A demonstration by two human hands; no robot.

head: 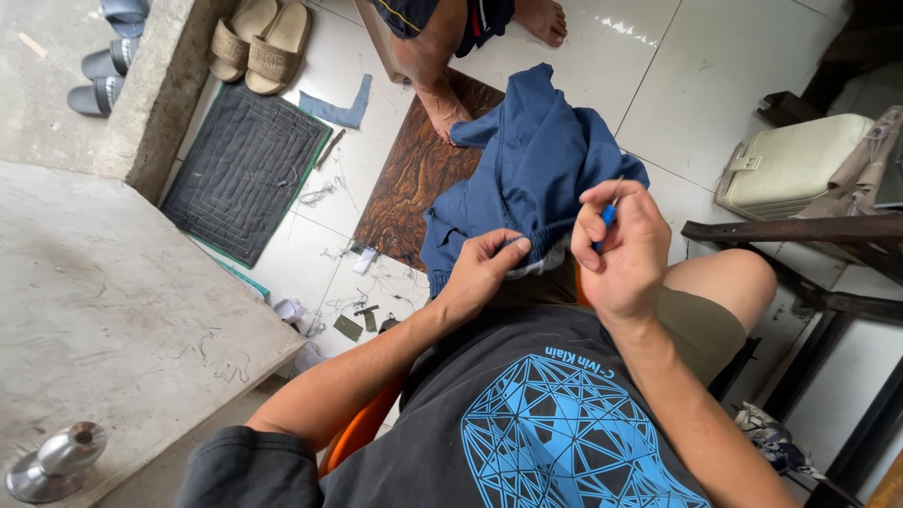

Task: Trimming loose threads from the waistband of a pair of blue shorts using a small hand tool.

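The left hand [482,268] is curled, its thumb and fingertips pinching the pale inner edge of a blue garment [531,165] at the waistband. The right hand [623,246] is closed too, fingers bent in toward the palm, thumb and forefinger gripping a thin tool with a blue handle [609,214] whose slim metal tip pokes up above the knuckles. The two hands sit close together, the right just beside and slightly above the left, both over the person's lap.

The garment is dark blue cloth, crumpled and bunched, draped from the hands away over the knees toward a brown patterned floor slab [414,179]. Beyond the garment, past both hands, another person's bare foot [440,108] stands on that slab. Thread scraps [362,296] lie on the white tiles beside the left forearm.
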